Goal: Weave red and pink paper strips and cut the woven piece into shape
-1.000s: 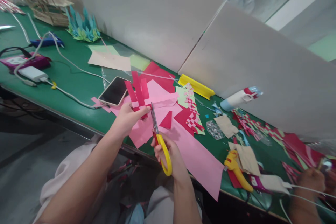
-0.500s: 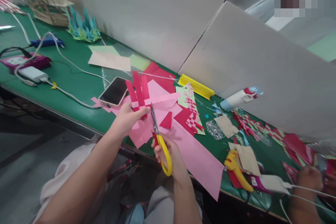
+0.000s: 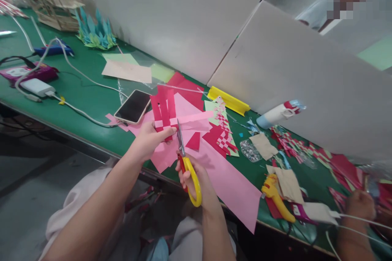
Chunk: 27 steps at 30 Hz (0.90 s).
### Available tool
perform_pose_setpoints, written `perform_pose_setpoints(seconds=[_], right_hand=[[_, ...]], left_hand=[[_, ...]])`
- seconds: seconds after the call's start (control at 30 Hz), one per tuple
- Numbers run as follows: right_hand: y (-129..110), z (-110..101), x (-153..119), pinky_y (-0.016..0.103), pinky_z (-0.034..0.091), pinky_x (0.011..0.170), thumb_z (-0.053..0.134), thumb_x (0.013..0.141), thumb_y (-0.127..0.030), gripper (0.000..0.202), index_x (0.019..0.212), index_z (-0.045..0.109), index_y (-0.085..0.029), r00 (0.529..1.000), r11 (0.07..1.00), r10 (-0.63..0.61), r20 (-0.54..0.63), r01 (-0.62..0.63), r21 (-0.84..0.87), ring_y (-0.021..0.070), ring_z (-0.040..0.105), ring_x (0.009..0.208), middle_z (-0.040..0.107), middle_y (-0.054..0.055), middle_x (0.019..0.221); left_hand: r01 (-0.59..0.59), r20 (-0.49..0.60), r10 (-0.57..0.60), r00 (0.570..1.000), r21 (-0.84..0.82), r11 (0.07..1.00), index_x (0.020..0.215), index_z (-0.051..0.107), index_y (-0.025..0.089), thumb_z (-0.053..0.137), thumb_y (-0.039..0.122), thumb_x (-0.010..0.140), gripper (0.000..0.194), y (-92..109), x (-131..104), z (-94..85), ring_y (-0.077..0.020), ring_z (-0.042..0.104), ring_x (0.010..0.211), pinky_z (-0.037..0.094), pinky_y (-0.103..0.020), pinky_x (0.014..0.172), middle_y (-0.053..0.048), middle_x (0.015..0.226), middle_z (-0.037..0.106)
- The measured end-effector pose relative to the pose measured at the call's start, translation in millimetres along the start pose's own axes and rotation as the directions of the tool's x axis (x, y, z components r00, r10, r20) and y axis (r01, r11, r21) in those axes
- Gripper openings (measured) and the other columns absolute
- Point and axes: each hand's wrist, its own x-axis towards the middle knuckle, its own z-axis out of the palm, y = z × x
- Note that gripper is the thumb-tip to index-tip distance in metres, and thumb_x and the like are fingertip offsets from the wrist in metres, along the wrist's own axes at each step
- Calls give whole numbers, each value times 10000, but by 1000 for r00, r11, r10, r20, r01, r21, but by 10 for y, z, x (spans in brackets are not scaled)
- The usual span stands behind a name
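My left hand (image 3: pixel 154 138) pinches a woven paper piece (image 3: pixel 163 114), made of red strips crossed by light pink ones, one pink strip sticking out to the right. In my right hand (image 3: pixel 196 175) are scissors (image 3: pixel 191 177) with yellow and red handles. Their blades point up and away from me, with the tips at the right edge of the woven piece near my left thumb. Whether the blades touch the paper I cannot tell. Under both hands lie pink paper sheets (image 3: pixel 234 183), with a red paper scrap (image 3: pixel 193 141) on top.
A phone (image 3: pixel 133 107) lies left of the papers. To the right are woven fish shapes (image 3: pixel 225 140), a yellow glue gun (image 3: pixel 277 197), a bottle (image 3: pixel 280 114) and a power bank (image 3: pixel 315 214). Another person's hand (image 3: pixel 361 206) is at the far right. A partition (image 3: pixel 171 20) stands behind.
The woven piece has turned slightly in my left hand, its red strips now shorter in view and shifted right. The scissors have barely moved.
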Motion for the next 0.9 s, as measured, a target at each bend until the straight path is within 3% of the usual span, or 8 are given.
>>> perform_pose_setpoints(seconds=[0.57,0.9], right_hand=[[16,-28,36,187,269,323,745,638,-364,230,686,625,-173,1000,1000,17,-4,-17,15,52,410,393,583,-9,627],[106,-107,72,155,264,320,707,684,-418,263,725,610,-177,997,997,77,-12,-77,5,41,388,361,560,-38,577]], left_hand=[[35,1,-35,999,6,999,677,613,127,773,300,647,238,6,-14,33,-91,509,538,427,-225,514,16,597,572],[31,-2,-31,1000,5,1000,666,609,136,773,306,634,239,-1,1,30,-91,504,515,424,-232,506,21,581,567]])
